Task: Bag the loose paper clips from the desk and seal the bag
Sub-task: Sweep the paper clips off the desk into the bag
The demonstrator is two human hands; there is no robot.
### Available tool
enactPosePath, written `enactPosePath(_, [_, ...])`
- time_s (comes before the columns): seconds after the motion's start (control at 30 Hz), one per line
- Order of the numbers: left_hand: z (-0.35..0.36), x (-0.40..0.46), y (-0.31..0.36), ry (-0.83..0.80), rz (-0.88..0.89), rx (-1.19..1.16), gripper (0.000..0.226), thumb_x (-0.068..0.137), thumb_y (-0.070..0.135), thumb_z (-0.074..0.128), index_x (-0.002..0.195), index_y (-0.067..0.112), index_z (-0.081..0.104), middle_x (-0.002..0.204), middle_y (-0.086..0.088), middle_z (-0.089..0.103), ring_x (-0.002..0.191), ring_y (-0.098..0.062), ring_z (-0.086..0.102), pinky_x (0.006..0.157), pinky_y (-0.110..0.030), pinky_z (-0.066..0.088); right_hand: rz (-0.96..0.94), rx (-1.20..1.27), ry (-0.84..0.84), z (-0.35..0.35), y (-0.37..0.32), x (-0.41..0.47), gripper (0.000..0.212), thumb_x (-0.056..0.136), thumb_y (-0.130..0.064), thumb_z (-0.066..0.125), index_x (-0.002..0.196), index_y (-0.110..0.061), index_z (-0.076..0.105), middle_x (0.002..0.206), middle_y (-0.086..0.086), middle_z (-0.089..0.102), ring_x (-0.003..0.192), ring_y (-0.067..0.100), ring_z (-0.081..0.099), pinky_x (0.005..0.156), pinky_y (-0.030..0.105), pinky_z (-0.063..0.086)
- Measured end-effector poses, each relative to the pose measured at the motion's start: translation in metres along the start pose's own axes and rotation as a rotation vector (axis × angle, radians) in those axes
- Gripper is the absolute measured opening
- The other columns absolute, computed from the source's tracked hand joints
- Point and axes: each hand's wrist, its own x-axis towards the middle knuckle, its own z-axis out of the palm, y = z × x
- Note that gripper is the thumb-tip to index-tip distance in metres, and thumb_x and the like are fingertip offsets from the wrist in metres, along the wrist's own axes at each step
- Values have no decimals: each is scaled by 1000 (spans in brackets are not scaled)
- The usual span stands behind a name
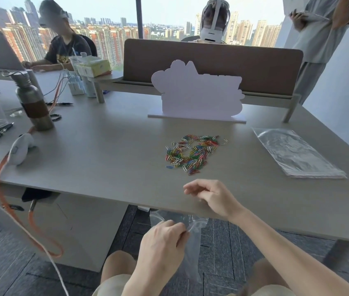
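The left hand [165,236] pinches the limp, slippery bag [192,238] at its mouth below the desk edge, while the right hand [209,196] hovers loosely curled, empty, short of the light paper clips [192,153]

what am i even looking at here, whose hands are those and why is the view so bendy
There is one picture, taken by a wide-angle camera worn on a person's head and looking down at their own hands; that lens bends the edges. No machine is involved. The left hand pinches a clear plastic bag that hangs below the desk edge, over the person's lap. The right hand hovers above the near edge of the desk, fingers loosely curled; whether it holds anything is hard to tell. Farther back lies a heap of coloured paper clips, still loose. To the right is a stack of spare clear bags, and a metal bottle stands at the left. Other people sit or stand behind.
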Motion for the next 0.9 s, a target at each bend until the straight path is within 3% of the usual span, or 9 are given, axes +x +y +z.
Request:
enactPosePath(0.1, [2, 1, 2, 0, 14, 4, 28, 80, 39, 59, 62, 20, 48, 55, 8, 43, 52, -12, 46, 41, -25, 34, 30, -116, 192, -25, 19, 18, 43, 92, 6, 48, 124, -16, 67, 126, -1, 68, 118, 9, 61, 107, 30, 46])
enactPosePath(0.2, [6, 1, 3, -15, 45, -13, 27, 81, 40, 60, 63, 21, 51, 57, 7, 44, 54, -10, 46, 42, -27, 38, 72, -273, 316, -53, 39, 44, 47, 90, 6, 46, 128, -15, 63, 134, 7, 62, 126, 19, 56, 109, 35, 41])
enactPosePath(0.3, [8, 4, 3, -48, 88, -27, 26, 82, 41, 62, 64, 24, 53, 59, 9, 47, 55, -7, 46, 42, -24, 39, 111, -334, 417, -75, 52, 72, 47, 87, 5, 45, 127, -12, 64, 137, 9, 59, 129, 23, 53, 107, 31, 38])
enactPosePath(0.4, [10, 7, 2, -75, 128, -43, 24, 83, 44, 55, 67, 27, 56, 62, 11, 51, 57, -6, 48, 44, -19, 36, 177, -409, 477, -94, 62, 102, 42, 94, -11, 49, 135, -10, 58, 143, 11, 55, 132, 27, 50, 110, 34, 35])
enactPosePath(0.5, [11, 12, 0, -110, 183, -66, 24, 83, 47, 51, 69, 29, 59, 65, 14, 55, 58, -2, 48, 46, -13, 33, 261, -466, 474, -110, 75, 127, 51, 97, -34, 48, 141, -9, 50, 148, 16, 48, 138, 32, 42, 115, 40, 30])
enactPosePath(0.7, [15, 20, -4, -139, 270, -63, 19, 80, 45, 53, 68, 34, 62, 66, 16, 55, 57, -1, 47, 52, -7, 25, 297, -576, 367, -129, 87, 169, 72, 96, -58, 29, 154, -14, 29, 162, 17, 23, 152, 31, 17, 121, 46, 16])
enactPosePath(0.8, [18, 23, -5, -127, 256, -72, 18, 81, 44, 54, 68, 34, 62, 65, 14, 54, 55, -2, 42, 50, -10, 31, 255, -651, 200, -131, 84, 185, 68, 101, -56, 21, 158, -21, 14, 167, 6, 8, 155, 24, 3, 123, 41, 2])
enactPosePath(0.9, [22, 26, -6, -121, 257, -78, 17, 82, 42, 56, 68, 33, 61, 65, 14, 55, 54, -3, 44, 51, -11, 31, 173, -674, 69, -126, 77, 192, 59, 105, -50, 20, 157, -24, 20, 167, 1, 12, 154, 18, 5, 123, 37, -1])
